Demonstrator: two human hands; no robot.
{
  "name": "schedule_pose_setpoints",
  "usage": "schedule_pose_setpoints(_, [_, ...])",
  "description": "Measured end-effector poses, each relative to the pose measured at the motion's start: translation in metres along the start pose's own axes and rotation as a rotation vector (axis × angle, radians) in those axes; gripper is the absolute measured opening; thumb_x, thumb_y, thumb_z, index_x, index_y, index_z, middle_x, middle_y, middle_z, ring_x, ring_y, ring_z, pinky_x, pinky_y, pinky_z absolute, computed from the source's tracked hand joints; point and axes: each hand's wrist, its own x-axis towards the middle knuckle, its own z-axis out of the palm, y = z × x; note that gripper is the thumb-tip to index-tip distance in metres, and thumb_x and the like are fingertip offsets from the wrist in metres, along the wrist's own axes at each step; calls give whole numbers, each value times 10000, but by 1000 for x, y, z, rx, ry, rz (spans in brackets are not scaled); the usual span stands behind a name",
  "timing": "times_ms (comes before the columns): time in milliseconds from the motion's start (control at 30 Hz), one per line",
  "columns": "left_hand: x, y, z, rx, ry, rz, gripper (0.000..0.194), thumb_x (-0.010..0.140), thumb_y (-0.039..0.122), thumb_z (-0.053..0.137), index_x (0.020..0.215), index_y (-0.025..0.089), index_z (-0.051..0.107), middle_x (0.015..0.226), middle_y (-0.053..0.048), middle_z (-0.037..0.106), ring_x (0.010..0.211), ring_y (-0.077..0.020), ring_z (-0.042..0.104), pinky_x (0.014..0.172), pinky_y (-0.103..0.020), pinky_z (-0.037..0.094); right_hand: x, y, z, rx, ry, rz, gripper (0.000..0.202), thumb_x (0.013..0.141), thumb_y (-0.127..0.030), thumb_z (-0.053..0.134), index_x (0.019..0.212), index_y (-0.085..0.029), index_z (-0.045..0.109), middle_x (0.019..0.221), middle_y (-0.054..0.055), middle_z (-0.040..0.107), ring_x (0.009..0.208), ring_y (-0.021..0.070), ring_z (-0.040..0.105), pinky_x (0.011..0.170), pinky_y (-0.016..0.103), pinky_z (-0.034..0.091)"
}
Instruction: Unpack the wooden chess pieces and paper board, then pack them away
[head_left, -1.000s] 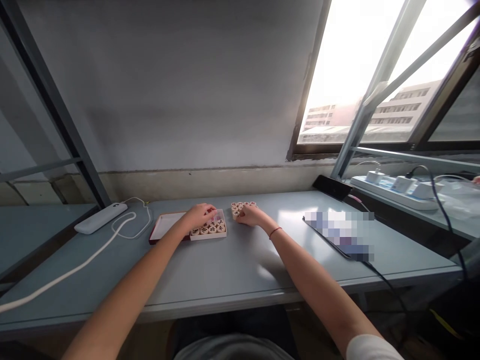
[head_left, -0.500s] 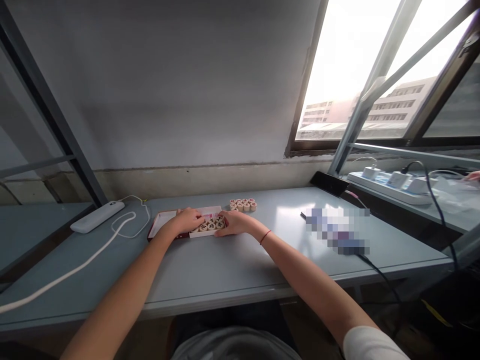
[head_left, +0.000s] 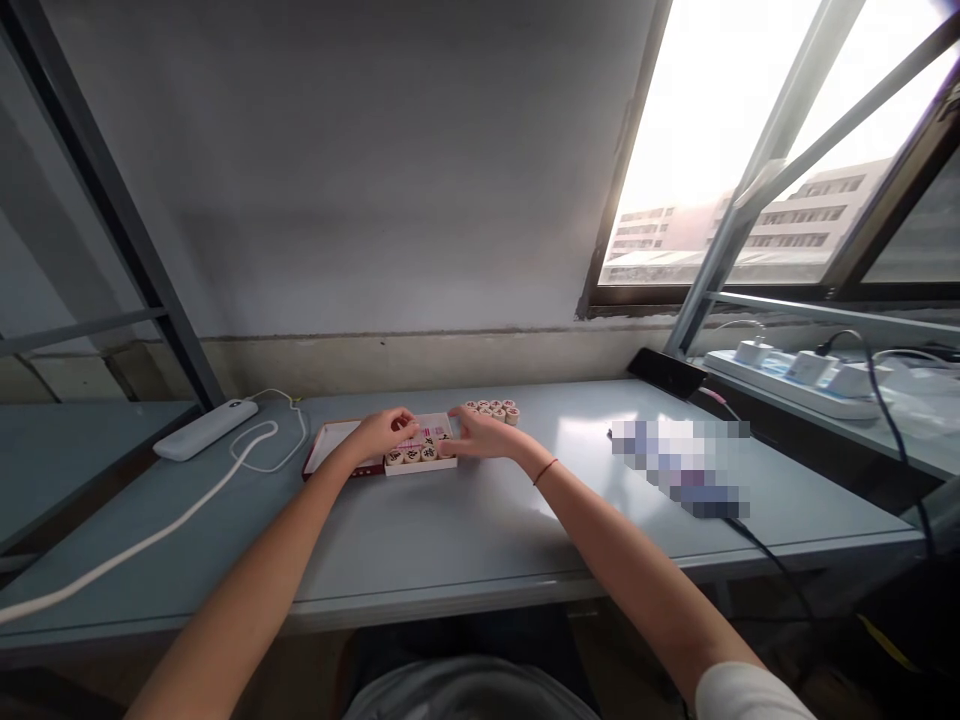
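Note:
A white inner box [head_left: 420, 466] with several round Chinese chess pieces [head_left: 427, 452] stands on the desk; the characters on the front row are black. A pink-and-white printed surface shows behind that row. Over the left part of the box is my left hand [head_left: 382, 433], its fingers curled inward; whatever they may hold is hidden. At the right end, my right hand [head_left: 489, 437] keeps thumb and fingers apart, the thumb by the last pieces. To the left, against the inner box, lies a red-edged box lid [head_left: 330, 438]. More chess pieces with red characters [head_left: 499, 409] form two rows behind my right hand.
A white power bank-like device [head_left: 202, 430] and white cable [head_left: 142, 542] lie on the left of the desk [head_left: 420, 540]. A blurred-out object [head_left: 682, 465] with a dark cable is at right. Beyond the metal frame sits a power strip [head_left: 787, 385] with plugs.
My left hand's fingers have lifted and curled off the front pieces. My right hand has loosened at the box's right end, and the printed surface behind the front row shows more.

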Motion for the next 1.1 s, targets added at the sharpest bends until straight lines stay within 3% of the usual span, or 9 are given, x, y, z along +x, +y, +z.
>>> schedule_pose_setpoints(100, [0,9,2,-172,64,77,419,778,547,503,934,173,609,917,-54,656,811,-195,592,719,-279,447,-2,-6,-6,83,91,-92,632,766,-551,553,1247,-155,444,771,13,560,662,133,499,565,228,352])
schedule_pose_setpoints(200, [-3,20,8,-365,72,130,435,775,550,535,968,167,603,940,-54,644,820,-180,587,718,-277,461,-3,-15,-6,119,60,-171,428,797,-518,508,1020,-159,575,666,-26,488,580,100,420,522,215,309])
schedule_pose_setpoints(333, [-6,29,16,-459,65,130,443,777,548,547,980,159,603,951,-61,641,822,-178,588,708,-281,473,-4,-21,-8,140,58,-178,328,807,-482,468,723,-172,529,597,-47,372,526,76,306,480,208,237])
schedule_pose_setpoints(500, [-4,25,17,-486,168,70,414,767,517,570,979,163,598,989,-66,633,877,-186,595,784,-301,481,-8,7,-30,185,148,120,277,804,-411,428,675,-173,484,589,-27,398,503,76,302,452,209,235])
schedule_pose_setpoints(667, [-2,19,17,-492,234,-3,393,747,432,598,1047,178,582,1024,-72,609,831,-169,602,740,-297,507,-12,40,-42,177,0,343,299,764,-422,488,603,-169,492,556,-7,433,442,77,326,408,223,247])
schedule_pose_setpoints(833, [-3,18,20,-377,233,-27,434,720,348,616,1128,207,566,1034,-63,624,895,-186,597,691,-266,512,-10,52,-40,142,-64,440,354,736,-489,543,581,-175,489,519,-17,409,424,77,316,391,224,237])
schedule_pose_setpoints(967, [-6,24,24,-291,177,10,438,751,430,592,1131,211,576,946,-49,653,783,-182,632,649,-261,511,-10,43,-40,69,-10,373,384,741,-526,535,587,-180,475,506,-36,356,434,72,282,404,222,219])
schedule_pose_setpoints(1100, [-13,37,27,-179,145,112,420,800,490,536,1127,231,583,904,-33,670,740,-178,641,659,-259,495,-14,8,-30,245,35,105,415,771,-585,463,686,-184,524,553,-42,388,463,65,290,442,208,250])
